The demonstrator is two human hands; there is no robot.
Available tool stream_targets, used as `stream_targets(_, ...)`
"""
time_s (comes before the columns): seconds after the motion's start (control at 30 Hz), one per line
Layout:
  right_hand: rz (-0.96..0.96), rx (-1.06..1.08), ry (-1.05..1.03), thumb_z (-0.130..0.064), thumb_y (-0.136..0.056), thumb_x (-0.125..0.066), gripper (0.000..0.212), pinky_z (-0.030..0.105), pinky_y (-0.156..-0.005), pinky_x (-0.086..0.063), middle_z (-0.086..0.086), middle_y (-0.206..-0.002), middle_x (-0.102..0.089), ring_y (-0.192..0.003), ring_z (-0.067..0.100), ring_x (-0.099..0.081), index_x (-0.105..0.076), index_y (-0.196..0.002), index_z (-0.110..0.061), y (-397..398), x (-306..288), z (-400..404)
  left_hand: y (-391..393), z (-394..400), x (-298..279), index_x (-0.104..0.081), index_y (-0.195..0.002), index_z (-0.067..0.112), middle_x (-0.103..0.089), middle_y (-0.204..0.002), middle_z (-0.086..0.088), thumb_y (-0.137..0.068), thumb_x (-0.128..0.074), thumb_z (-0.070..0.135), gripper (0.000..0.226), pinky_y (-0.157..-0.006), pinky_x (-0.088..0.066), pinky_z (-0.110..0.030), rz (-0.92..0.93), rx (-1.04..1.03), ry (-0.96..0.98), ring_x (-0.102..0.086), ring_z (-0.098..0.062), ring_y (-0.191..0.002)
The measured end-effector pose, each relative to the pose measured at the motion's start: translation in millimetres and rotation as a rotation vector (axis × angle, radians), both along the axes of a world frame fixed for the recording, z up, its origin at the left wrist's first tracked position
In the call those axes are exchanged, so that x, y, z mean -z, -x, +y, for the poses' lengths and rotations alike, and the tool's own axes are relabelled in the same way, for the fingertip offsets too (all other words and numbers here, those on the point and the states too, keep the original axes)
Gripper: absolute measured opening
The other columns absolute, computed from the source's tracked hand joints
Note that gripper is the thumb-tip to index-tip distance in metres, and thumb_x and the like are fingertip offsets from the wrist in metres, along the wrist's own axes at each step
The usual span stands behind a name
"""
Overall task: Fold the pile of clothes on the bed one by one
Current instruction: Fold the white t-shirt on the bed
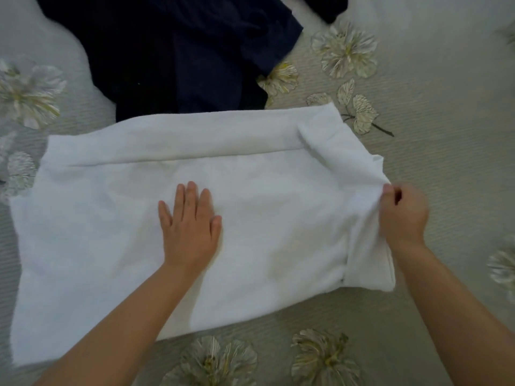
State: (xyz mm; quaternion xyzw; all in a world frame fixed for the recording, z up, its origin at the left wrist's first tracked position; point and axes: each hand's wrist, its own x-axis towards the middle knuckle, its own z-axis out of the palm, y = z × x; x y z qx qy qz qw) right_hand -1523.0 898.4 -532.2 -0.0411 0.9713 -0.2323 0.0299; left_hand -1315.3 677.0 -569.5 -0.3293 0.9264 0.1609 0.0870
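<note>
White garment (pixel 111 232) lies spread across the centre of the bed (pixel 432 79), far edge folded over. Left hand (pixel 189 232) rests flat on it, fingers straight. Right hand (pixel 402 215) pinches its right edge at centre right. Dark clothes (pixel 167 51) lie heaped at upper left.

Your left hand (pixel 189 229) lies flat, palm down, fingers straight and close together, pointing toward 12 o'clock, thumb spread toward 3 o'clock. Its bare forearm runs back toward 7 o'clock. Your right hand (pixel 402 215) sits at 3 o'clock from the left, well apart from it, knuckles up, fingers curled, thumb and fingertips pinching white cloth (pixel 278 218). Its forearm runs back toward 5 o'clock.
</note>
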Motion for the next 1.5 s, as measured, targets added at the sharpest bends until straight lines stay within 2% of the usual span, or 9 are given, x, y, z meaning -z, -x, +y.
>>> stream_targets(0.2,-0.134,0.025,-0.047,-0.019,-0.098,-0.036,0.031,0.034,-0.068,-0.033,0.026,-0.096,-0.056,-0.087,0.035,-0.052,-0.05,-0.101,0.007,7.0,21.8,12.8,-1.2,20.1,10.4,-0.025,-0.143,0.007,-0.014,-0.152,-0.016,-0.083,-0.01,0.048,0.074,-0.111,0.002,-0.049,-0.029,0.051,0.011,-0.009,-0.029,-0.142)
stream_targets(0.4,-0.112,-0.008,0.108,-0.031,-0.093,-0.044,0.03,0.024,-0.06,-0.024,-0.004,-0.064,-0.043,-0.066,0.018,-0.042,-0.049,-0.075,-0.007,-32.9,-0.3,36.6,-0.4,26.8,3.4,-0.032,-0.139,0.0,-0.024,-0.148,-0.021,-0.087,-0.021,0.043,0.068,-0.11,-0.004,-0.055,0.002,0.053,-0.017,-0.017,-0.034,-0.139)
stream_targets(0.57,-0.13,-0.123,-0.093,-0.025,-0.081,-0.068,0.034,0.038,-0.072,-0.038,0.022,-0.086,-0.054,-0.082,0.033,-0.049,-0.061,-0.085,0.007,-107.6,0.7,73.9,-33.5,77.1,-18.7,-0.053,-0.121,-0.007,-0.052,-0.128,-0.024,-0.094,-0.015,0.053,0.076,-0.108,-0.013,-0.046,0.075,0.461,-0.018,-0.044,-0.041,-0.12)
stream_targets(0.73,-0.216,0.141,-0.014,-0.027,-0.083,-0.065,0.041,0.037,-0.087,-0.037,0.02,-0.108,-0.051,-0.099,0.032,-0.048,-0.053,-0.107,0.004,-115.0,13.1,68.6,-45.0,106.9,-14.8,-0.058,-0.115,-0.007,-0.056,-0.121,-0.027,-0.06,-0.077,0.048,0.08,-0.088,-0.037,-0.066,-0.073,0.597,0.018,-0.054,-0.045,-0.11)
stream_targets(0.87,-0.193,0.183,0.018,-0.016,-0.086,-0.059,0.026,0.023,-0.073,-0.027,0.022,-0.106,-0.054,-0.097,0.031,-0.049,-0.058,-0.1,0.006,-115.6,17.1,67.5,-36.9,104.8,-18.8,-0.059,-0.111,-0.011,-0.058,-0.117,-0.029,-0.045,-0.09,0.025,0.081,-0.077,-0.037,-0.07,-0.139,0.555,-0.003,-0.056,-0.046,-0.105)
stream_targets(1.03,-0.15,0.181,0.122,0.0,-0.085,-0.057,0.013,0.027,-0.075,-0.03,0.028,-0.096,-0.056,-0.09,0.035,-0.05,-0.061,-0.088,0.011,-114.2,14.6,73.3,-35.4,105.4,-22.7,-0.057,-0.112,-0.013,-0.056,-0.117,-0.031,-0.06,-0.068,0.003,0.055,-0.078,-0.036,-0.069,-0.12,0.571,0.009,-0.056,-0.048,-0.103)
stream_targets(1.2,-0.217,0.313,0.381,-0.007,-0.09,-0.051,0.002,0.029,-0.076,-0.041,0.012,-0.094,-0.05,-0.085,0.019,-0.046,-0.053,-0.09,-0.006,-104.0,2.4,90.9,-38.6,103.2,-24.7,-0.048,-0.122,-0.013,-0.046,-0.128,-0.033,-0.061,-0.082,0.01,0.074,-0.093,-0.026,-0.066,-0.114,0.56,-0.045,-0.043,-0.052,-0.116)
stream_targets(1.33,-0.312,0.111,0.171,-0.017,-0.086,-0.061,0.023,0.03,-0.08,-0.035,0.015,-0.096,-0.053,-0.093,0.027,-0.049,-0.057,-0.098,0.002,-107.5,9.1,90.9,-39.8,99.4,-21.7,-0.015,-0.142,0.004,-0.008,-0.151,-0.018,-0.088,-0.054,0.026,0.071,-0.112,0.004,-0.045,-0.184,0.548,-0.095,-0.004,-0.036,-0.14)
stream_targets(1.5,-0.183,0.029,0.039,-0.014,-0.081,-0.067,0.026,0.029,-0.075,-0.033,0.022,-0.098,-0.057,-0.092,0.032,-0.051,-0.064,-0.094,0.008,-114.7,15.9,85.4,-39.9,100.9,-20.3,-0.013,-0.143,0.006,-0.005,-0.152,-0.015,-0.088,-0.053,0.027,0.071,-0.112,0.007,-0.042,-0.213,0.531,-0.12,0.0,-0.032,-0.141)
